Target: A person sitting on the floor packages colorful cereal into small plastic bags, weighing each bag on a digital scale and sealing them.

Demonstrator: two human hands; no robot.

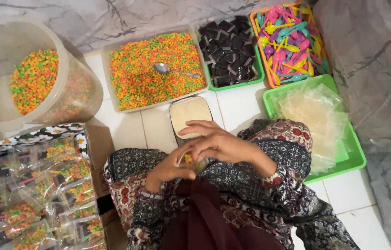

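In the head view, both hands meet over the lap: the left hand (166, 170) and right hand (218, 143) have their fingers pinched around a small clear packet (190, 163) of coloured candy, probably at its mouth. At twelve o'clock sits the scale (190, 115), beyond it the candy tray (156, 69) with spoon (172, 70). A loose pinch could spill beads onto the tiled floor (237, 106).

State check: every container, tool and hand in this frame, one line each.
Left hand: gripping small clear packet of coloured bits.
Right hand: fingers pinching the packet's top.
Clear rectangular tub: open, filled with coloured bits.
Metal spoon: lying on the bits.
Big round clear tub: open, partly filled.
Orange tray: heaped with coloured plastic spoons.
Large green tray: holds clear empty bags.
Small green tray: full of dark pieces.
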